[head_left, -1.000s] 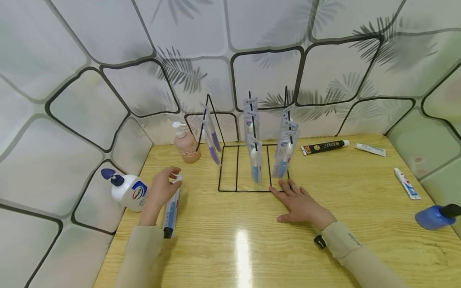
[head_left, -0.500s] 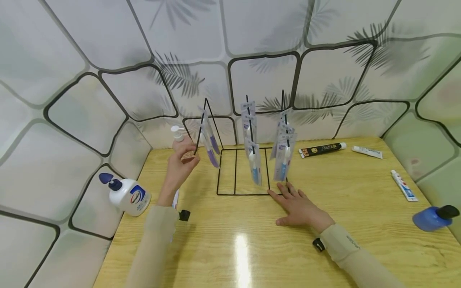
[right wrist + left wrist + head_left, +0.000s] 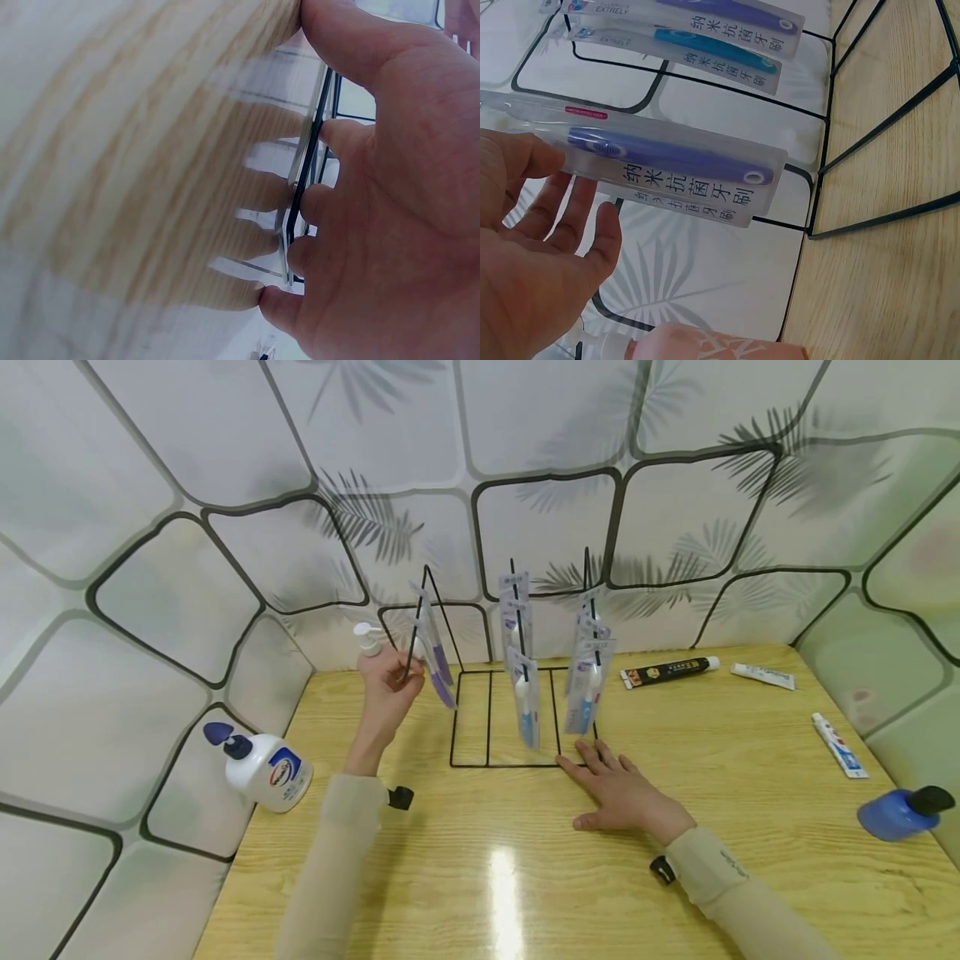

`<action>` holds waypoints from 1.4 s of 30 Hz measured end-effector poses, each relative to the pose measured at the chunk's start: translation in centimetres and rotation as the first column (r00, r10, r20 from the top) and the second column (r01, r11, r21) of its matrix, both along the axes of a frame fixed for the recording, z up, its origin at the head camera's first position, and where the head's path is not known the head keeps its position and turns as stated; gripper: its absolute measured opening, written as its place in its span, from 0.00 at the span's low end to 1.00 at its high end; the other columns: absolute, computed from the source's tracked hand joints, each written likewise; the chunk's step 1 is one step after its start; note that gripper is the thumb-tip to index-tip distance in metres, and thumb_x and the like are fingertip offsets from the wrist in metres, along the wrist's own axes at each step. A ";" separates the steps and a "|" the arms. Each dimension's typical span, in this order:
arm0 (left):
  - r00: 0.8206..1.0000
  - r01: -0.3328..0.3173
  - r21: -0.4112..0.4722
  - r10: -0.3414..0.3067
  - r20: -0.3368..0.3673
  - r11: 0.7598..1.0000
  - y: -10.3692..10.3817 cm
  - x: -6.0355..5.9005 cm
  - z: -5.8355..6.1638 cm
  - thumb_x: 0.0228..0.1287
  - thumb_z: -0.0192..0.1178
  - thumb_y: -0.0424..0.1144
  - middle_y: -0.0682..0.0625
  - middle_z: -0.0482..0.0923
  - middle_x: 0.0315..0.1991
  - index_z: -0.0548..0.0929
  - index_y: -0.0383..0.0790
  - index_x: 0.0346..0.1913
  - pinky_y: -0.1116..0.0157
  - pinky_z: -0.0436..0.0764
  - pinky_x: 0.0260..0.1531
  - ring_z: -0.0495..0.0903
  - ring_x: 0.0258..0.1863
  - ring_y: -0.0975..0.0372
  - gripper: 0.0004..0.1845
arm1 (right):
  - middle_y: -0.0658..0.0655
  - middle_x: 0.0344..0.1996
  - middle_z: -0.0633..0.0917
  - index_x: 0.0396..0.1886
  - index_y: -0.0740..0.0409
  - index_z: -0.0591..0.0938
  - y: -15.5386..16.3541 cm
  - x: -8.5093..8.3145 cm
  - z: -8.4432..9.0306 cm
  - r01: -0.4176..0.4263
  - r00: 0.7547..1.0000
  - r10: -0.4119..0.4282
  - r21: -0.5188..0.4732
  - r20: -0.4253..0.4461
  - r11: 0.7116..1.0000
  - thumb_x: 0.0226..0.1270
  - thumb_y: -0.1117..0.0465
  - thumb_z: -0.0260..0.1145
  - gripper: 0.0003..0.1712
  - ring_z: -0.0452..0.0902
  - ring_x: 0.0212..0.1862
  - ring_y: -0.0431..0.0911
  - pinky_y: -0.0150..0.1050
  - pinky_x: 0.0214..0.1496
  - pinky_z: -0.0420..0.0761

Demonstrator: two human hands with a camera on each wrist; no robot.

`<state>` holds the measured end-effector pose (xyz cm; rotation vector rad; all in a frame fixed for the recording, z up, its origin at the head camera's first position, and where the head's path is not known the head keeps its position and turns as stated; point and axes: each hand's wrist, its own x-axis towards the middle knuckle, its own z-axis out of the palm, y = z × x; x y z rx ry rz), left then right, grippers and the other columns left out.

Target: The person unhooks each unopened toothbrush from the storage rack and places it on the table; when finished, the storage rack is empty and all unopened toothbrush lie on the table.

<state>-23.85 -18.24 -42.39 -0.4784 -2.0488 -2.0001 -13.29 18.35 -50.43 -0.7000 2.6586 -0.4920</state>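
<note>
A black wire rack (image 3: 468, 766) stands on the wooden table, several packaged toothbrushes hanging from its three prongs. My left hand (image 3: 386, 693) is at the left prong. There its thumb and fingers pinch the upper part of a clear-packed toothbrush (image 3: 682, 157) with a purple handle. Close behind it hangs another pack (image 3: 705, 206), mostly covered. Blue-handled toothbrushes hang on the middle prong (image 3: 527, 702) and the right prong (image 3: 588, 693). My right hand (image 3: 626, 789) lies palm down with spread fingers, its fingertips at the rack's front right corner.
Behind my left hand is a pink pump bottle (image 3: 705, 343), partly hidden in the head view. A white pump bottle (image 3: 270, 772) stands at the left. On the right lie a black toothpaste tube (image 3: 670, 672), two small tubes (image 3: 763, 676) and a blue bottle (image 3: 900, 814).
My left hand has gone from a packaged toothbrush on the left of the table up to the left prong, and now pinches a pack there. My right hand stays in place.
</note>
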 end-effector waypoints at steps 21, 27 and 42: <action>0.998 -0.023 -0.009 0.022 -0.052 1.000 1.3 0.4 0.2 0.60 0.59 0.15 0.61 0.82 0.34 0.79 0.20 0.34 0.74 0.80 0.38 0.81 0.37 0.66 0.02 | 0.68 0.82 0.47 0.83 0.46 0.55 0.0 0.0 -0.1 0.005 1.000 -0.005 -0.001 -0.005 1.000 0.63 0.39 0.72 0.55 0.39 0.81 0.72 0.76 0.73 0.49; 0.994 0.057 -0.036 -0.060 -0.090 0.998 1.7 1.2 0.0 0.63 0.61 0.20 0.59 0.82 0.38 0.81 0.25 0.34 0.69 0.82 0.46 0.83 0.40 0.64 0.01 | 0.69 0.82 0.47 0.83 0.47 0.55 0.0 0.0 -0.1 0.002 1.000 -0.002 0.002 -0.004 1.000 0.63 0.39 0.71 0.55 0.38 0.81 0.72 0.76 0.73 0.49; 0.993 0.118 -0.292 -0.107 0.054 0.949 0.3 3.6 -1.9 0.64 0.64 0.22 0.38 0.84 0.41 0.84 0.29 0.38 0.70 0.84 0.40 0.85 0.41 0.63 0.03 | 0.68 0.82 0.47 0.83 0.46 0.54 -0.1 0.1 0.0 0.006 1.000 -0.006 0.002 -0.008 1.000 0.62 0.39 0.72 0.56 0.39 0.81 0.72 0.76 0.74 0.49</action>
